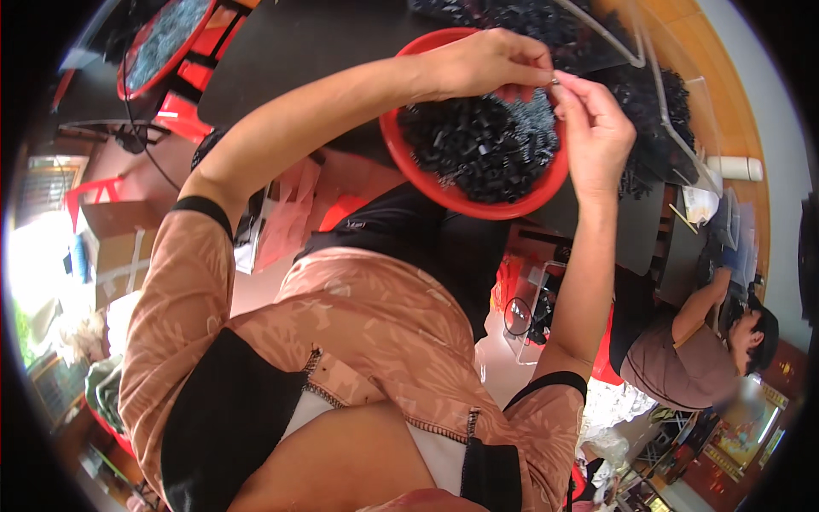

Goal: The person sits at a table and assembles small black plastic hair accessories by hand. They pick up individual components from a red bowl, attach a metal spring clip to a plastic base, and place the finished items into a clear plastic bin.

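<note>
Over the far right rim of the red basin [390, 141], a tiny piece [554, 82], too small to make out, is pinched where the fingertips of the left hand [490, 66] and right hand [604, 128] meet. A light, square pinch looks best, held inward of the rim so that a slip drops onto the black parts [465, 149] or, at the basin's right, the silvery parts [537, 128]. Dark counter [290, 51] spreads left of the basin, and black heaps [674, 98] lie to its right, where a stray piece could get lost.
</note>
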`<state>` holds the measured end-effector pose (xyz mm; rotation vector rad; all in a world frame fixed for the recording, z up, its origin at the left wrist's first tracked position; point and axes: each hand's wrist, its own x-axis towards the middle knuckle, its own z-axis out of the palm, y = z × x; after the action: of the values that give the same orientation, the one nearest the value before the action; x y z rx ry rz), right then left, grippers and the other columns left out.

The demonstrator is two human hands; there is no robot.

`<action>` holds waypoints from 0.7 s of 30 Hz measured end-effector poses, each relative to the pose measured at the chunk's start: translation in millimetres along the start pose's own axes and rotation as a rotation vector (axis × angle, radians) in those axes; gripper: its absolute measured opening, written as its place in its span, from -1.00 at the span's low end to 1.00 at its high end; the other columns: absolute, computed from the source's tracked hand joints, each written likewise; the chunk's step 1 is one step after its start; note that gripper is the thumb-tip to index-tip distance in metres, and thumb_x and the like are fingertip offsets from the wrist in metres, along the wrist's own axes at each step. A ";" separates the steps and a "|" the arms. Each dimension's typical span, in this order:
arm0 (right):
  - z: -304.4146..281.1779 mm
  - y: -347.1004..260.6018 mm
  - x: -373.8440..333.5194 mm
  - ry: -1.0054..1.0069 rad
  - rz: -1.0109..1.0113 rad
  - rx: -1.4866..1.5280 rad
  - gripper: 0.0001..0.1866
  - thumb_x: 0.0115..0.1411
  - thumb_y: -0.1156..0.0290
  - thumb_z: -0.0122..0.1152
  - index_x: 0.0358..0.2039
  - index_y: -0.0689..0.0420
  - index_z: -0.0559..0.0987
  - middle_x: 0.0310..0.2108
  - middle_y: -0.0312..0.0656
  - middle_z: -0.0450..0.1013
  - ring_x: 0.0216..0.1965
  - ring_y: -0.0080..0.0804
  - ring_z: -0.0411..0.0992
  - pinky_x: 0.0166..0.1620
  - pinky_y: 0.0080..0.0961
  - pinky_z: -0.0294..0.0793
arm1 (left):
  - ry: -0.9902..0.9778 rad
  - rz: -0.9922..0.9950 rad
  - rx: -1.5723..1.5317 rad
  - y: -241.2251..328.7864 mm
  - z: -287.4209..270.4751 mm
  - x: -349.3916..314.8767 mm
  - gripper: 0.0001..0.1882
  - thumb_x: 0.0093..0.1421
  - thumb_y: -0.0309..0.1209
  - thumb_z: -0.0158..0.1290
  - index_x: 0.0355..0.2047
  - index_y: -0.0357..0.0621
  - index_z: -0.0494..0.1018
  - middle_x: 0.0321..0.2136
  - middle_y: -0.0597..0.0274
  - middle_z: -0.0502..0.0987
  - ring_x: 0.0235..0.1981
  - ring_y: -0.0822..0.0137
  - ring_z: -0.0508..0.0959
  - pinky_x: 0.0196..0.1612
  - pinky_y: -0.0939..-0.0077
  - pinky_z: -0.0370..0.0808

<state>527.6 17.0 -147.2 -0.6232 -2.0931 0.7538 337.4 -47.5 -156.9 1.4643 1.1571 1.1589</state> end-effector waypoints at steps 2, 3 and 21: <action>0.4 0.4 1.1 0.032 -0.181 -0.154 -0.86 0.17 0.66 0.25 -0.25 0.22 0.65 -0.35 -0.14 0.59 -0.36 -0.43 0.57 -0.30 -0.56 0.54 | -0.025 -0.025 -0.009 -2.2 0.2 3.1 -0.78 0.38 -0.27 0.02 -0.20 -0.18 0.51 -0.50 0.42 0.48 -0.45 0.61 0.40 -0.33 0.67 0.36; 1.8 2.9 2.5 0.054 -0.234 -0.182 -0.87 0.19 0.64 0.24 -0.24 0.22 0.64 -0.35 -0.14 0.58 -0.33 -0.38 0.58 -0.28 -0.54 0.55 | -0.038 -0.026 -0.057 -4.4 -1.7 6.6 -0.78 0.38 -0.27 0.02 -0.20 -0.17 0.51 -0.50 0.43 0.47 -0.45 0.61 0.39 -0.33 0.67 0.36; 7.3 40.1 30.7 -0.348 -0.031 0.285 -0.75 0.43 0.32 0.02 -0.26 0.26 0.50 -0.53 -0.17 0.42 -0.46 -0.39 0.43 -0.33 -0.48 0.42 | 0.080 -0.050 0.056 1.4 -7.8 8.3 -0.80 0.37 -0.34 -0.03 -0.29 -0.23 0.45 -0.48 0.35 0.40 -0.49 0.47 0.39 -0.38 0.57 0.35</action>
<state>511.5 62.8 -162.6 -0.3185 -2.2386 1.1858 330.9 -38.7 -153.3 1.4337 1.2835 1.1679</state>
